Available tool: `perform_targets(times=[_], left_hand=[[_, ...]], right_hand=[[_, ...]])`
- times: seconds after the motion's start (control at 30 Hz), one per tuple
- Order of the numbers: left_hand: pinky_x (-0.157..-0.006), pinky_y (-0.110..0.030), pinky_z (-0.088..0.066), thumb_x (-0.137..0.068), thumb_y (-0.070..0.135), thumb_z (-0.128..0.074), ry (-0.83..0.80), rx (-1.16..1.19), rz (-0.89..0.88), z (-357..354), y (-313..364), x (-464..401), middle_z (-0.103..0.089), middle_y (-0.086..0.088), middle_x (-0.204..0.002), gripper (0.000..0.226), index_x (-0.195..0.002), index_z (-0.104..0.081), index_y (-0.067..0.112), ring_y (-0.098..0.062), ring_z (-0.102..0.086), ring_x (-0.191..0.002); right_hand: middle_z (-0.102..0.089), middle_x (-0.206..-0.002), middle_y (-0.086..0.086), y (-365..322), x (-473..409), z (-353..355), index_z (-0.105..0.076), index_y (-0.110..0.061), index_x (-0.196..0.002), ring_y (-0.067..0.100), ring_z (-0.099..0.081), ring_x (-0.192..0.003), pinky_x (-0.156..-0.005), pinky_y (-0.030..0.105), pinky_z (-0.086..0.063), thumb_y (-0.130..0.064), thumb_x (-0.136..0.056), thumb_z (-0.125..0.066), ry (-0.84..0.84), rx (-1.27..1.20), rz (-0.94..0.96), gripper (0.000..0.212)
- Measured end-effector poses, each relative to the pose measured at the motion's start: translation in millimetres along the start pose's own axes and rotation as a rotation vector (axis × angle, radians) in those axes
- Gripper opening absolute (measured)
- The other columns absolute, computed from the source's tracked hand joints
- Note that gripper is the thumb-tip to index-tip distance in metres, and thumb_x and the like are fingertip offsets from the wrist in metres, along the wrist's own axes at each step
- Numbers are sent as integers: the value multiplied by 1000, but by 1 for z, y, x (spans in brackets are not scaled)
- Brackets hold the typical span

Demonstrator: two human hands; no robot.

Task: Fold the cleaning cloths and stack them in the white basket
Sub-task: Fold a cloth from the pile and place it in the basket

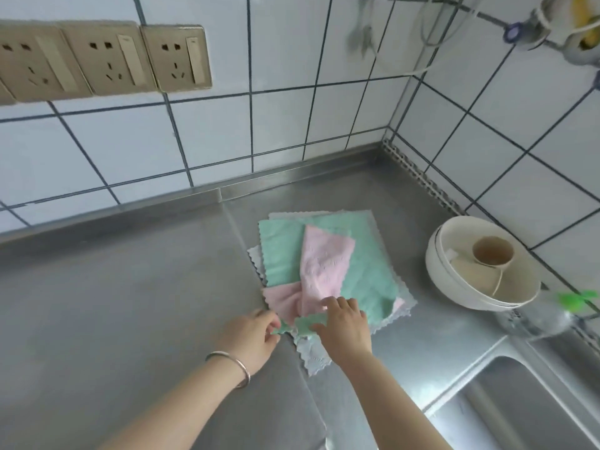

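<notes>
**Two hands at the near corner of a pile of cleaning cloths on a steel counter**

Seen from a head-worn camera looking down, a stainless steel counter [130,287] meets a wall of white tiles with dark grout. A loose pile of scallop-edged cloths lies on the counter, near the middle of the view. A pale grey cloth [313,358] is at the bottom, its corner pointing toward the viewer. A mint green cloth [282,251] lies spread over it. A pink cloth [324,258] sits on top, partly folded so one strip runs up across the green.

The left hand [251,336], with a silver bangle [233,368] on its wrist, pinches the near corner of the green cloth between thumb and fingers. The right hand [344,326] is just beside it, its fingers lying on the pink and green cloths; it may be gripping the green edge with its thumb, but the blur makes this hard to tell.

To the right of the pile, well apart from it, stands a round white bowl [444,274] holding a beige cup [493,251]. A sink [519,407] is at the lower right. Three beige wall sockets [104,60] are mounted at the upper left.
</notes>
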State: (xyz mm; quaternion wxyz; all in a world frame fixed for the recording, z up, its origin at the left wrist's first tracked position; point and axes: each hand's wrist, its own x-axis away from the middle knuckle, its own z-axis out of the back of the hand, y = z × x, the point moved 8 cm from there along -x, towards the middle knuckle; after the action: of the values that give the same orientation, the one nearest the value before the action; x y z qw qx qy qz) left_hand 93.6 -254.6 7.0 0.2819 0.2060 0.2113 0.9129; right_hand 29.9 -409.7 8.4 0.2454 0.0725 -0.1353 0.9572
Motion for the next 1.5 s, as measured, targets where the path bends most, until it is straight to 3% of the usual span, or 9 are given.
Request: perform_targets(times=[0.17,0.37,0.57,0.73,0.87,1.0,1.13,1.27,1.5], left_hand=[[-89,-25,-45,-86,27,-56,-8,56,32,-4,8,-7,-58,9,-119,28,-114,-56,26,-13,-58,-105],[-90,-18,-38,-70,40,-61,244,257,-195,36,39,3,-57,16,-108,37,-103,-65,25,-14,-53,-104],[-67,-37,-48,-64,62,-42,414,403,-101,93,18,38,-68,-2,-77,57,-88,-63,15,-25,-62,-74],[-81,-30,-49,-64,67,-44,342,385,45,113,-65,80,-71,8,-100,63,-106,-65,25,-14,-65,-95],[-78,-26,-46,-74,54,-61,459,447,271,146,-140,115,-71,5,-104,47,-109,-67,24,-16,-65,-100],[-82,-27,-39,-85,31,-64,612,318,384,215,-202,152,-64,-7,-115,40,-116,-61,6,-25,-58,-111],[-58,-26,-30,-84,24,-65,836,144,418,299,-235,204,-54,-3,-58,14,-85,-63,10,-31,-61,-72],[-54,-19,-35,-80,17,-67,1081,41,284,339,-218,253,-57,11,-61,3,-81,-68,15,-12,-52,-59],[-51,-13,-42,-68,33,-47,811,-154,213,219,-232,279,-64,22,-75,20,-75,-65,35,-1,-56,-66]], right_hand=[[-60,-109,1,6,-7,-6,-59,-19,-111,21,-49,-107,-83,27,-37,-31,-89,-57,-83,-3,22,25],[-54,-63,-8,-62,19,66,-53,-21,-73,17,-51,-57,-52,20,-34,2,-49,-77,281,-48,562,41],[-54,-68,-9,-137,52,163,-56,-24,-80,13,-51,-62,-58,27,-40,-8,-75,-50,427,-195,818,17],[-59,-75,-22,-187,58,219,-55,-34,-74,-1,-51,-62,-57,5,-35,-3,-84,-57,308,-652,759,33],[-50,-55,-5,-215,23,210,-54,-35,-73,9,-33,-42,-36,13,-28,-10,-89,-57,185,-703,577,30],[-54,-65,0,-243,-1,198,-54,-33,-74,12,-42,-47,-36,14,-33,-16,-90,-55,163,-677,468,23],[-56,-76,3,-276,9,210,-55,-26,-78,9,-43,-54,-38,8,-33,-16,-91,-55,237,-763,504,16],[-61,-70,-15,-284,33,212,-55,-31,-72,-3,-49,-54,-47,5,-35,-14,-89,-59,255,-805,603,24],[-59,-90,-36,-259,41,101,-61,-57,-71,-10,-55,-81,-71,0,-36,-3,-73,-75,9,-513,712,56]])
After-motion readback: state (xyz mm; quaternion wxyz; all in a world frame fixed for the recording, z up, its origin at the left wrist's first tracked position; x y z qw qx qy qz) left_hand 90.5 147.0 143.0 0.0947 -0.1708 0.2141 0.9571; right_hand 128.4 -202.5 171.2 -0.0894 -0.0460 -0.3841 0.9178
